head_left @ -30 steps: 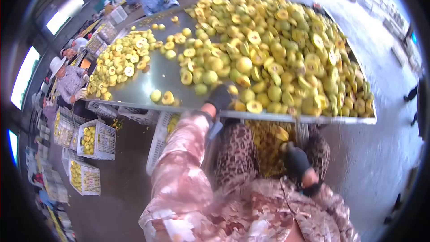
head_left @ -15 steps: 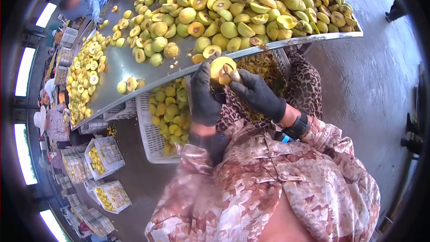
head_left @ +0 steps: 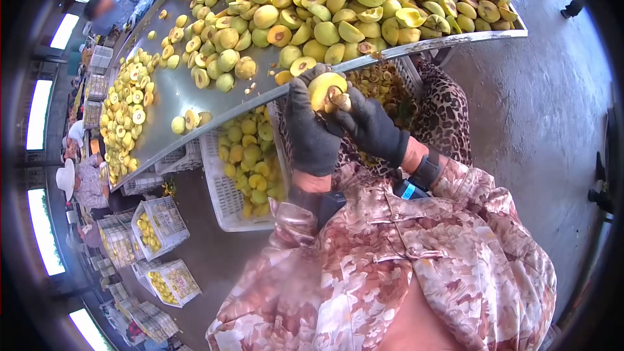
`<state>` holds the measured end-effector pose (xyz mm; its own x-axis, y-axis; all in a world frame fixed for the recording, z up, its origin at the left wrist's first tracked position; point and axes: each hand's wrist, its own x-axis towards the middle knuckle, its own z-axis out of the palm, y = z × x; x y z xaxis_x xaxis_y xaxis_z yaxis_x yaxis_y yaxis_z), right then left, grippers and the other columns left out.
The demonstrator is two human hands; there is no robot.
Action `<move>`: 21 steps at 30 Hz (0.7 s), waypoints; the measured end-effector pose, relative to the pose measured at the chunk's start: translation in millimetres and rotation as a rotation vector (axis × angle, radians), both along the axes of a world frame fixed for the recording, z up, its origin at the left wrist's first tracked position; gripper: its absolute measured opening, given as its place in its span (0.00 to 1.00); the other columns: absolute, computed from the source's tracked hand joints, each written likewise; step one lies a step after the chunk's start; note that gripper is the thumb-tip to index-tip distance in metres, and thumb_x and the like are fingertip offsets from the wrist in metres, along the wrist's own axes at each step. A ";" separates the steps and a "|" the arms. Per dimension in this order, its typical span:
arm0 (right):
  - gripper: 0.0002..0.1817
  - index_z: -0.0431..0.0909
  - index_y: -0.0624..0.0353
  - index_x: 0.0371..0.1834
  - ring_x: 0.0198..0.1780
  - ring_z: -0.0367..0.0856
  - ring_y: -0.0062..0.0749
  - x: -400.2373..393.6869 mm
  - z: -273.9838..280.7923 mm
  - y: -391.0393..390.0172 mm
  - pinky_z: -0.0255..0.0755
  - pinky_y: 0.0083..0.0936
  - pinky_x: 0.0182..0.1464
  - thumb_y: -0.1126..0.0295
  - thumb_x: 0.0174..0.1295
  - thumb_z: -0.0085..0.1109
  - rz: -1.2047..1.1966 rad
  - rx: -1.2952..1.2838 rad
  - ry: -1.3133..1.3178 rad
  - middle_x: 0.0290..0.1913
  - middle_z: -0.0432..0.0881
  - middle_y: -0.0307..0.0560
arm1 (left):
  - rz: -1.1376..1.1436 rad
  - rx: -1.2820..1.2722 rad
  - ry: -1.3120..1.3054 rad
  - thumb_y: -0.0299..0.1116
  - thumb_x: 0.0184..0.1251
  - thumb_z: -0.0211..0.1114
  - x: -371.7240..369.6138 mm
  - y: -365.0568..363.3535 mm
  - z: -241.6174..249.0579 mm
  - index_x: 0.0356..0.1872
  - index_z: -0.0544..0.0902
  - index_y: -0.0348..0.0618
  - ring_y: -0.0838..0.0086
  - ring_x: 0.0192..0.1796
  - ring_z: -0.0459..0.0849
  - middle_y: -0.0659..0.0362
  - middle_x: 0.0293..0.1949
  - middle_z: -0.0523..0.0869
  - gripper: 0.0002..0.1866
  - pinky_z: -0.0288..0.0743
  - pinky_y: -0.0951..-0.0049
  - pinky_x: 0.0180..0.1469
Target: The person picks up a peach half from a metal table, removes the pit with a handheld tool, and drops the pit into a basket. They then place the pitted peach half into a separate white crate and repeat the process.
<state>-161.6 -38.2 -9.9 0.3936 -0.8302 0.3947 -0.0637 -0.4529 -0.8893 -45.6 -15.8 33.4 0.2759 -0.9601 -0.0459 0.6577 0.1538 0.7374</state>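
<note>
My left hand (head_left: 312,123), in a dark glove, is closed around a yellow halved fruit (head_left: 325,90) at the near edge of the metal table (head_left: 250,105). The fruit's cut face, with a brown centre, is turned up. My right hand (head_left: 377,130), also gloved, is closed on a small tool with a pale handle end (head_left: 340,100); its tip is at the fruit's centre. Most of the tool is hidden by the fingers. A large heap of halved fruit (head_left: 325,32) lies on the table beyond my hands.
Below the table edge stand a white crate (head_left: 221,185) of yellow-green fruit and a container of brownish scraps (head_left: 380,88). More crates (head_left: 162,221) stand at the left. A person in blue (head_left: 130,6) is at the table's far left; others are behind.
The fruit in my left hand has tilted, and my right hand with the tool has turned slightly against it. The view has shifted a little. The person in blue has moved their arm.
</note>
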 end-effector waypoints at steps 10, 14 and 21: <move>0.28 0.64 0.64 0.73 0.42 0.83 0.68 0.7 15.4 6.5 0.78 0.50 0.42 0.64 0.75 0.58 -0.047 0.004 0.034 0.43 0.84 0.69 | 0.017 -0.055 -0.026 0.55 0.85 0.46 2.1 -4.9 1.8 0.59 0.78 0.36 0.59 0.60 0.82 0.51 0.56 0.83 0.29 0.78 0.56 0.66; 0.22 0.69 0.64 0.66 0.43 0.83 0.68 -1.2 15.4 9.7 0.78 0.50 0.43 0.65 0.74 0.59 -0.047 0.007 -0.018 0.42 0.84 0.69 | -0.034 -0.040 0.043 0.55 0.86 0.46 3.8 -2.9 2.3 0.59 0.79 0.37 0.59 0.59 0.83 0.52 0.55 0.83 0.29 0.79 0.57 0.65; 0.18 0.73 0.63 0.60 0.42 0.83 0.67 -3.4 4.4 2.9 0.78 0.49 0.43 0.65 0.74 0.59 -0.050 0.025 0.053 0.40 0.84 0.67 | -0.032 -0.034 0.060 0.56 0.85 0.47 5.5 -8.8 -17.9 0.60 0.78 0.37 0.60 0.58 0.83 0.53 0.56 0.83 0.29 0.80 0.59 0.64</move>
